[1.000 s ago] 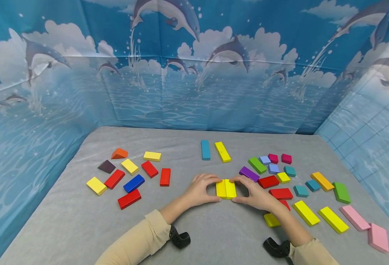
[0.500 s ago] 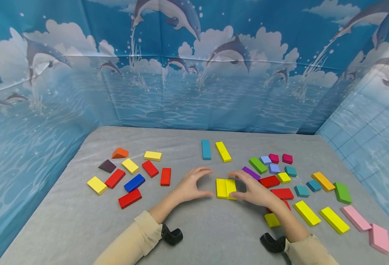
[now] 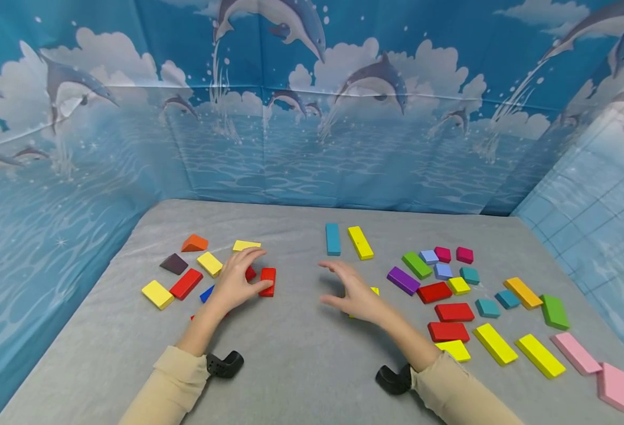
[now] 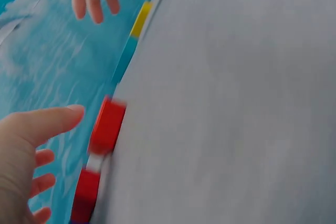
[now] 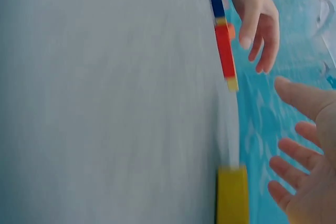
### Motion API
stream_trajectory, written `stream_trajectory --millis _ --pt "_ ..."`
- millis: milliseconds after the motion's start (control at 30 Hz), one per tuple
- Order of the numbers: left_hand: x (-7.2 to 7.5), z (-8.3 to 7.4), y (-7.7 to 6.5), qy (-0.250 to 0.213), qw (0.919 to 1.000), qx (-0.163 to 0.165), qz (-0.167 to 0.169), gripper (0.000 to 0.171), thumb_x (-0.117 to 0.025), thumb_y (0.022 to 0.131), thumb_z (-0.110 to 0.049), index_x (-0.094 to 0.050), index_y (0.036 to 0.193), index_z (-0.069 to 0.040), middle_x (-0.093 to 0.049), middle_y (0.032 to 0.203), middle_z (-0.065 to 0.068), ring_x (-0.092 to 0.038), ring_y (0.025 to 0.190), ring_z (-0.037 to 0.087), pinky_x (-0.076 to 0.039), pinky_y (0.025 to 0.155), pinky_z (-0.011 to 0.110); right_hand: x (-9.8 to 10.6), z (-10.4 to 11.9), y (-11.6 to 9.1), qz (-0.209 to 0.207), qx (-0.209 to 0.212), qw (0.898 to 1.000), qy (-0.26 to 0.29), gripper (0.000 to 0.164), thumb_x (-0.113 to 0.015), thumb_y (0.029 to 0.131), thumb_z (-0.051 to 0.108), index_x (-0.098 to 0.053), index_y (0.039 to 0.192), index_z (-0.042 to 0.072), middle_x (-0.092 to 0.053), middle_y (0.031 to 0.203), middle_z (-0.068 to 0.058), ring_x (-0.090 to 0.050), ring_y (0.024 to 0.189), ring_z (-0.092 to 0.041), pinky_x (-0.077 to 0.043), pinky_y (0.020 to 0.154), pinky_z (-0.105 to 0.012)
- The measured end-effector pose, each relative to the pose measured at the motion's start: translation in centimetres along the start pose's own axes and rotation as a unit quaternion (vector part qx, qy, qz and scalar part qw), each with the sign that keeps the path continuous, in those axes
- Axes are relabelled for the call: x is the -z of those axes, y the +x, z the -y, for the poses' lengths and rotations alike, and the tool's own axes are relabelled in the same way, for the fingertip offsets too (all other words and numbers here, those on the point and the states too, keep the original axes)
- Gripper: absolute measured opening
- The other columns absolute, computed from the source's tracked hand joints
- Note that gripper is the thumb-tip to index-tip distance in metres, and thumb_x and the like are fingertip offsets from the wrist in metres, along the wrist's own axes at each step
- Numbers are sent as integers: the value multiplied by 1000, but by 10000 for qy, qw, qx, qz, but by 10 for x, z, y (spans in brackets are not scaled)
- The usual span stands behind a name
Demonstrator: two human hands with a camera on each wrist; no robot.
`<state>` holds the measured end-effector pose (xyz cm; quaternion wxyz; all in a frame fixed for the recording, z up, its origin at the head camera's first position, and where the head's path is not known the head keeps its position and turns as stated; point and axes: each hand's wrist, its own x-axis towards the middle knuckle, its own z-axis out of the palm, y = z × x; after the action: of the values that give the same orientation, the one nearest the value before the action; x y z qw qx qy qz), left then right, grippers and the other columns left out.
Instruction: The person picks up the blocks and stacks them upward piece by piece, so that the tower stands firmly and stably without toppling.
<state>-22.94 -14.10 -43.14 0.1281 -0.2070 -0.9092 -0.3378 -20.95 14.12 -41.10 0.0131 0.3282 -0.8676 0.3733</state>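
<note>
I see a flat surface (image 3: 301, 366) which is dressed in grey cloth, and many coloured blocks lie directly on it. At the left of the frame there are an orange wedge (image 3: 195, 242), a dark wedge (image 3: 173, 264), a blue block (image 3: 206, 294), mostly hidden from me, and several yellow and red ones. Among these, a small red block (image 3: 268, 282) lies nearest to the centre. In the upper middle, a light-blue block (image 3: 333, 239) lies near a long yellow block (image 3: 360, 242). In the middle, a yellow piece (image 3: 375, 290) is almost covered. At the lower right, two pink blocks (image 3: 575, 353) seem to touch.
</note>
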Motion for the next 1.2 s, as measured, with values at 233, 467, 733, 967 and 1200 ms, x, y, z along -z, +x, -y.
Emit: stream_trajectory --millis 233,467,733,967,1200 --pt "16 24 -10 559 9975 433 -71 63 -77 72 -32 -53 126 -10 -48 128 14 -39 120 33 -25 99 57 -30 8 26 64 -89 9999 -48 67 -73 79 20 -40 135 6 -46 133 -10 -44 119 -27 -37 98 -44" --pt "19 33 -15 1068 9910 797 139 66 -73 75 -38 -49 131 -13 -44 132 16 -38 119 36 -24 99 57 -52 10 48 287 -140 9995 89 65 -72 80 24 -41 135 7 -46 132 -9 -45 117 -24 -38 98 -40" --pt "18 35 -15 1291 9883 800 173 62 -69 77 -41 -53 127 -9 -50 126 18 -40 118 36 -22 102 55 -71 11 65 373 116 9991 -135 58 -70 81 27 -46 130 6 -50 128 -7 -45 117 -21 -37 100 -36" --pt "18 36 -14 1289 9890 711 151 59 -69 77 -39 -54 126 -9 -52 125 17 -41 118 34 -22 101 55 -80 13 72 320 4 9991 -285 56 -69 82 29 -48 128 8 -50 128 -7 -45 118 -21 -37 98 -38" --pt "19 35 -14 1344 9893 506 251 57 -69 77 -33 -54 126 -9 -52 125 17 -44 117 33 -24 99 54 -79 12 73 324 -26 9994 -127 52 -71 80 25 -52 124 6 -52 124 -9 -47 115 -21 -38 97 -38"
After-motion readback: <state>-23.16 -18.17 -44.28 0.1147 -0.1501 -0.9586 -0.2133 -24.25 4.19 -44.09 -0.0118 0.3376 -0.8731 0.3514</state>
